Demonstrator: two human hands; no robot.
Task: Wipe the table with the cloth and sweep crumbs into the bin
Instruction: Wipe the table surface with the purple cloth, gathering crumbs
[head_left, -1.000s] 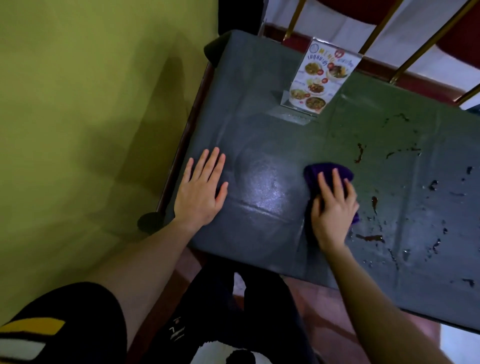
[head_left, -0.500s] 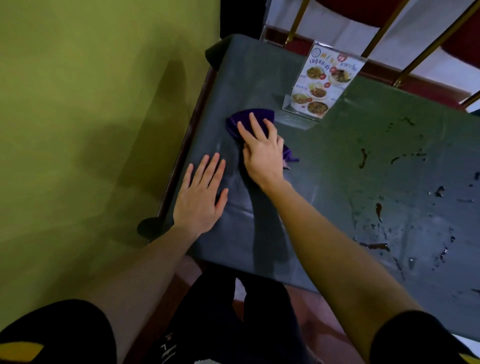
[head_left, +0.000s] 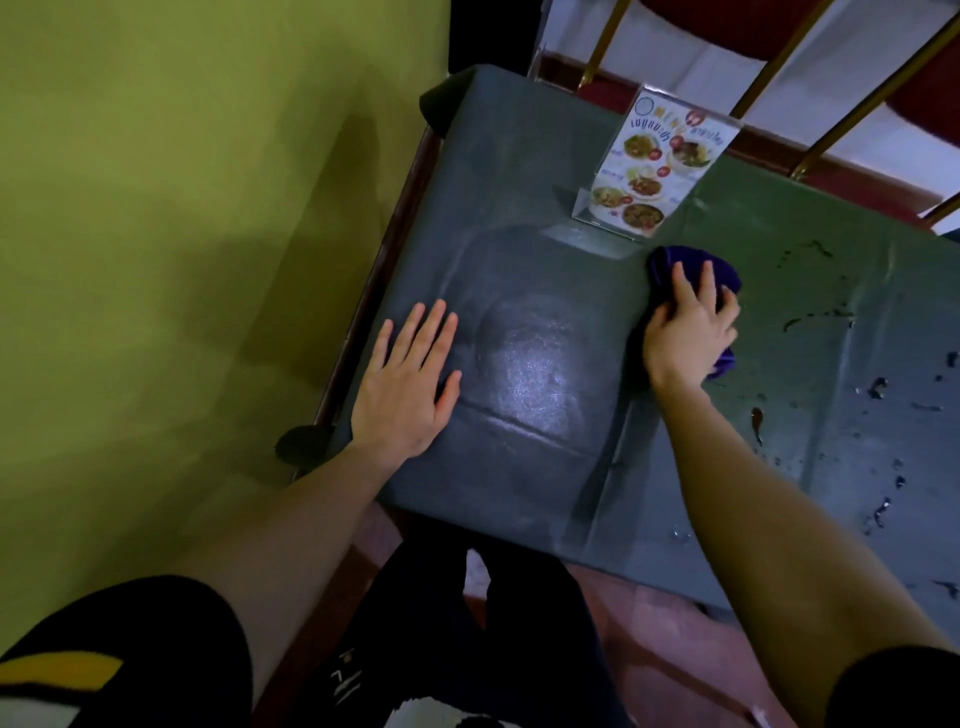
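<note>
The purple cloth (head_left: 691, 270) lies on the dark table (head_left: 519, 260), just in front of the menu stand (head_left: 654, 166). The right hand (head_left: 688, 327) presses on it, fingers bent over the cloth. The left hand (head_left: 405, 384) rests flat on the table, fingers straight. Dark spills (head_left: 878, 387) dot the table's right part.

The person wore a black short-sleeved top; the left sleeve (head_left: 104, 649) at 7 o'clock carried a yellow band with a pale patch below it. The right sleeve (head_left: 898, 691) at 5 o'clock was plain black. Both forearms were bare. Dark trousers (head_left: 441, 649) at 6 o'clock showed small pale lettering, too blurred to read.
</note>
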